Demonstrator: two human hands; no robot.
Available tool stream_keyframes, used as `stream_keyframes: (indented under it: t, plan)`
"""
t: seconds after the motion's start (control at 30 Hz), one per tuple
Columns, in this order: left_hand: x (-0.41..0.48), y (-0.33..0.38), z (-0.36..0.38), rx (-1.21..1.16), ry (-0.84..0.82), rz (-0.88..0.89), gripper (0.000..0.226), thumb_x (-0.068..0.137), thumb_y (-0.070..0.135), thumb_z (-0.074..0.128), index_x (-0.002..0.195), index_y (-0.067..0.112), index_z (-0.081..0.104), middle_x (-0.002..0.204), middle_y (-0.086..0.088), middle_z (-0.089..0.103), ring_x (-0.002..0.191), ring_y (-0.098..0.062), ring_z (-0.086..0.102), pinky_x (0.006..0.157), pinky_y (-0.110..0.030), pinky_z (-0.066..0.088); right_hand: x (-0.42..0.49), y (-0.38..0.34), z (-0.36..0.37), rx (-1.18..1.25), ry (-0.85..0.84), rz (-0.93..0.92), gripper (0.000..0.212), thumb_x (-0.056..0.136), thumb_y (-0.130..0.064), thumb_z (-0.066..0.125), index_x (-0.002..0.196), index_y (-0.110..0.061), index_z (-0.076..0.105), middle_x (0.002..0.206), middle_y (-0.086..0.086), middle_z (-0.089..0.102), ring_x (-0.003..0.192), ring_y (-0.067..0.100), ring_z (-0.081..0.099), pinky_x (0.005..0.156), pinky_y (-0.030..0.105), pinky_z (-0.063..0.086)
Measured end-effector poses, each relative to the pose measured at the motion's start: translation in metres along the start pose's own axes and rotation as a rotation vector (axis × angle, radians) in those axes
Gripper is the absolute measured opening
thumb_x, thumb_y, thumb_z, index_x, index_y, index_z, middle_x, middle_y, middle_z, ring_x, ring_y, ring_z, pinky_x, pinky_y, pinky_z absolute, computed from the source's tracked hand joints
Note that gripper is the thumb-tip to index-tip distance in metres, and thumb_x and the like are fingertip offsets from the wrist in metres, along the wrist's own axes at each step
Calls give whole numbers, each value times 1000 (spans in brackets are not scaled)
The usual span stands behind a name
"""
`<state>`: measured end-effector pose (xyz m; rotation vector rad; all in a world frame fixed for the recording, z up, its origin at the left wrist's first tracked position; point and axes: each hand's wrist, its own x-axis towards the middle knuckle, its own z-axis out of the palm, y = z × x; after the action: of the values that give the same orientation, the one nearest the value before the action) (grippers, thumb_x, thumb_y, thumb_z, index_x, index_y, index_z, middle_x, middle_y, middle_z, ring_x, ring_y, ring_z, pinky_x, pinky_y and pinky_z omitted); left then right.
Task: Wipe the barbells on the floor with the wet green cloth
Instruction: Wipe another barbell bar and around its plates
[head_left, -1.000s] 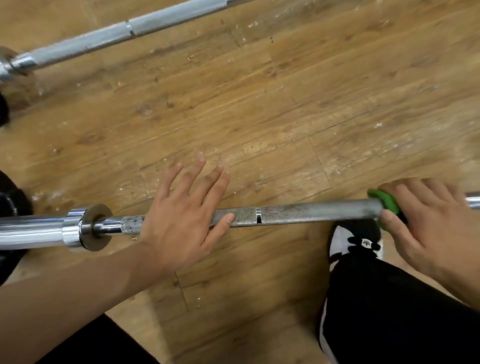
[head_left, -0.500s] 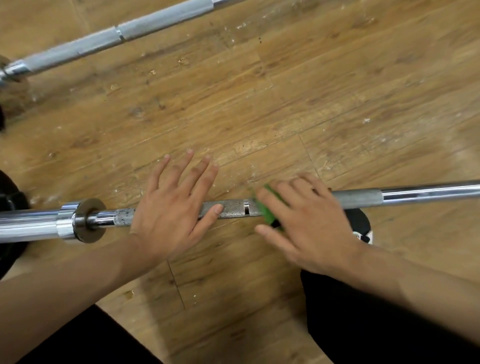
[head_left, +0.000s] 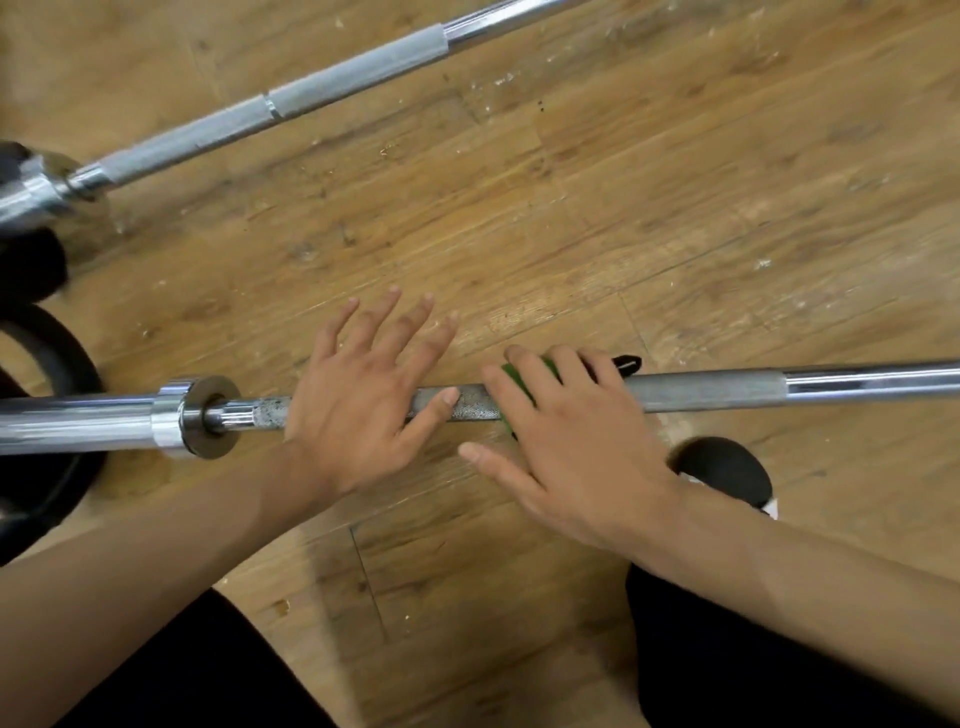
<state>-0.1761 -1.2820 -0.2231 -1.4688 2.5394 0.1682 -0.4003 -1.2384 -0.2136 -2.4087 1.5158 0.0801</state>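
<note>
Both hands lie on the near barbell, which runs across the wooden floor from left to right. The left hand is flat and loose, palm down on the shaft just right of the collar, its four fingers spread and reaching past the bar over the boards and its thumb lying along the metal. The right hand is just beside it, fingers bent over the top of the shaft and pressing the green cloth against it, thumb stretched out toward the left hand. Both forearms come in bare from the lower corners.

Only a narrow strip of the cloth shows between the first two fingers and below the bar; the rest is under the hand. The shaft between the hands looks dull and speckled. A far barbell lies slantwise across the top, its left end blurred. A black weight plate is cut off at the left edge. Beyond the right fingers a small black object peeps out, too little to identify. A dark shoe tip shows beneath the bar, the white mark on it unreadable, and black trousers fill the bottom.
</note>
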Motion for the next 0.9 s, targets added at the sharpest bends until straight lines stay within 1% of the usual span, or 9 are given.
stream_keyframes:
  t: [0.1, 0.23, 0.33, 0.4, 0.47, 0.57, 0.7, 0.77, 0.9]
  plan:
    - [9, -7, 0, -11, 19, 30, 71, 106, 63, 16, 163, 25, 33, 165, -11, 40, 156, -36, 27, 125, -58, 18, -10, 32, -4, -15, 26, 30, 69, 106, -64, 13, 144, -21, 51, 130, 3, 60, 109, 28, 55, 90, 45, 42]
    - [17, -19, 1, -20, 30, 98, 71, 105, 65, 19, 164, 26, 31, 167, -12, 36, 158, -35, 23, 124, -62, 19, -50, 100, -10, -63, 148, 293, 63, 106, -60, 23, 131, -17, 63, 123, 8, 61, 104, 36, 55, 85, 48, 40]
    - [25, -24, -1, -7, 33, 134, 71, 105, 65, 19, 164, 27, 29, 168, -11, 33, 159, -35, 20, 124, -62, 17, -48, 106, -13, -50, 157, 413, 67, 103, -62, 26, 128, -13, 64, 125, 14, 60, 106, 40, 53, 88, 51, 37]
    - [30, -25, -3, 10, 34, 127, 70, 106, 65, 17, 164, 28, 29, 168, -11, 34, 159, -34, 21, 124, -63, 17, -27, 81, -11, -32, 153, 391, 74, 102, -68, 21, 123, -12, 64, 123, 14, 60, 106, 39, 52, 90, 50, 37]
    - [36, -26, -5, 16, 39, 125, 69, 106, 63, 18, 164, 27, 30, 167, -10, 35, 158, -35, 22, 123, -64, 19, 2, 45, -7, -13, 134, 266, 79, 102, -71, 15, 123, -12, 64, 123, 12, 62, 107, 35, 53, 94, 49, 37]
    - [43, -31, -8, 3, 45, 118, 69, 107, 61, 17, 163, 24, 34, 166, -12, 37, 157, -36, 24, 122, -64, 20, 39, 8, -3, 6, 130, 124, 80, 104, -68, 7, 127, -14, 62, 121, 8, 62, 104, 30, 53, 96, 47, 36]
    - [55, -36, -10, 0, 47, 112, 71, 107, 62, 15, 162, 21, 37, 167, -13, 35, 157, -37, 25, 122, -64, 21, 44, 21, -5, 15, 124, 38, 77, 106, -62, 4, 141, -16, 55, 128, 7, 60, 108, 30, 53, 99, 45, 36]
    - [60, -38, -10, -5, 64, 107, 71, 107, 62, 16, 161, 21, 38, 167, -13, 35, 157, -37, 25, 122, -64, 20, 32, 50, -7, 6, 156, 67, 74, 107, -61, 7, 141, -17, 55, 129, 8, 60, 111, 30, 53, 98, 45, 35]
    - [68, -41, -12, -3, 59, 86, 73, 106, 62, 16, 159, 20, 41, 166, -14, 36, 157, -37, 24, 124, -62, 18, -7, 116, -9, -19, 305, 291, 66, 108, -55, 16, 131, -13, 62, 127, 11, 61, 107, 36, 50, 93, 49, 37]
